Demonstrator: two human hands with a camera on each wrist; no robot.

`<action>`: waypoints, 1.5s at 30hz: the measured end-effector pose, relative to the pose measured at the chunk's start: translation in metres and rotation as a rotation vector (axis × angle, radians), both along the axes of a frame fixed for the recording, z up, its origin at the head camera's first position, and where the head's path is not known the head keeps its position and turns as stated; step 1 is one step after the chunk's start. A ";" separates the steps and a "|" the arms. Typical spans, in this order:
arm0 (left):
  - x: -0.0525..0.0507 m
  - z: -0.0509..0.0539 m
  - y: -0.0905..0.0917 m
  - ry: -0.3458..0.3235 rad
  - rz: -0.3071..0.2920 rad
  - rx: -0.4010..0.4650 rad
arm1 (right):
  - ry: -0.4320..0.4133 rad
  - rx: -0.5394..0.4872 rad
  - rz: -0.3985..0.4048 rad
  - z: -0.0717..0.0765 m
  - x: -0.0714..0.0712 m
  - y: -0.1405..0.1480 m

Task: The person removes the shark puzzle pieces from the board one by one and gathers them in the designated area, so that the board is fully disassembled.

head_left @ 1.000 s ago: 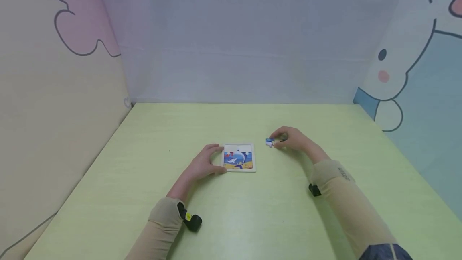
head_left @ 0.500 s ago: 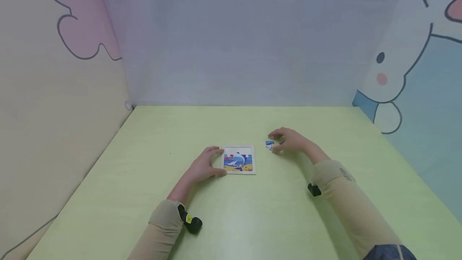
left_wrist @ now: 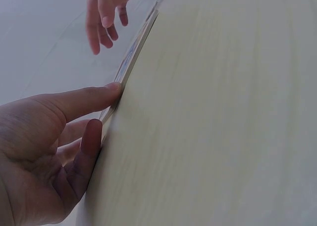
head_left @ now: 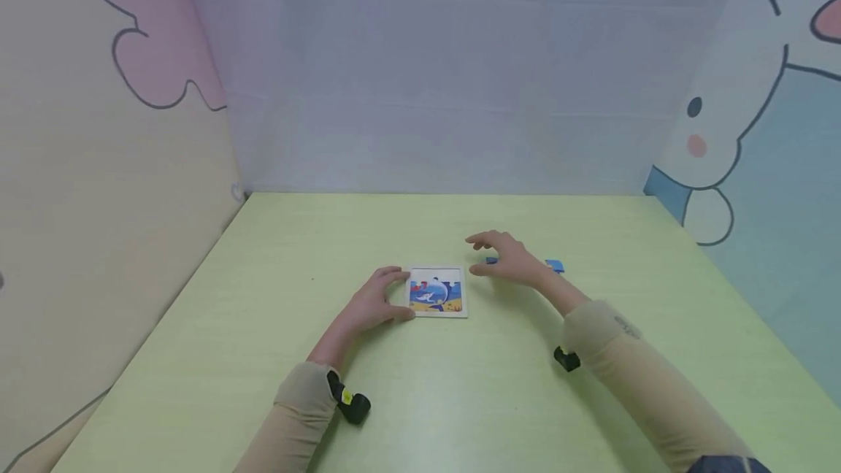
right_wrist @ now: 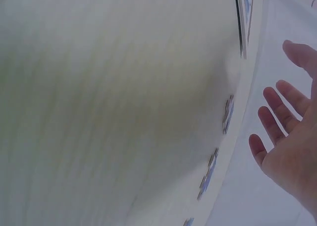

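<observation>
Wall (head_left: 112, 166), cream with a pink patch, filled the upper left of the view. Left of centre, the left hand (head_left: 370, 301) held the puzzle frame (head_left: 464, 294) by its left side, thumb at the lower corner, fingers at the upper. That puzzle frame lay mid-picture on the green table (head_left: 427, 400), a sea scene below its pale upper strip. Just right of it, the right hand (head_left: 515, 263) hovered, thumb and fingers wide apart. A half-hidden blue piece (head_left: 491, 260) lay behind that hand; a second blue piece (head_left: 555, 266) lay farther right.
</observation>
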State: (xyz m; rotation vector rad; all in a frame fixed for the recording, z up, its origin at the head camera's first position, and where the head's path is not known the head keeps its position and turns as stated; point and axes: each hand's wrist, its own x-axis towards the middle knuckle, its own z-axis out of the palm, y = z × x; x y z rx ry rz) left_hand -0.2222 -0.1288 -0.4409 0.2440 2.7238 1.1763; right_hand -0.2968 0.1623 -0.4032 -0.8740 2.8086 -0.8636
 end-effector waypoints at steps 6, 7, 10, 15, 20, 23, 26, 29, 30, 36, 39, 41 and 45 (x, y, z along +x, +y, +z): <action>-0.001 0.000 0.000 0.003 -0.007 -0.002 | 0.022 0.012 0.020 -0.005 0.022 -0.022; -0.001 0.000 0.000 0.006 -0.009 -0.003 | 0.022 0.021 0.028 -0.007 0.025 -0.025; -0.001 0.000 0.000 0.007 -0.009 0.000 | 0.044 0.074 0.052 -0.012 0.031 -0.031; 0.000 0.001 0.000 0.005 -0.009 0.013 | 0.093 0.173 0.049 -0.017 0.041 -0.036; -0.001 0.003 -0.001 -0.004 -0.005 0.006 | 0.059 0.133 0.023 -0.015 0.048 -0.043; -0.001 0.004 -0.001 -0.004 -0.005 0.012 | 0.022 0.107 0.023 -0.012 0.048 -0.047; -0.002 0.003 -0.001 -0.002 -0.007 0.013 | 0.000 0.115 0.036 -0.010 0.045 -0.050; -0.002 0.003 -0.001 -0.002 -0.006 0.007 | -0.023 0.134 0.051 -0.008 0.040 -0.051; -0.002 0.003 -0.001 -0.003 -0.004 0.007 | -0.032 0.142 0.060 -0.007 0.039 -0.052; -0.001 0.004 -0.001 -0.007 -0.007 0.010 | -0.104 0.230 0.132 0.004 0.029 -0.052; -0.002 0.004 -0.002 -0.011 -0.009 -0.002 | -0.108 0.273 0.178 0.008 0.024 -0.052; -0.002 0.003 -0.002 -0.008 -0.009 -0.008 | -0.105 0.289 0.195 0.010 0.022 -0.052; -0.002 0.002 -0.002 -0.006 -0.011 -0.007 | -0.085 0.303 0.196 0.010 0.020 -0.053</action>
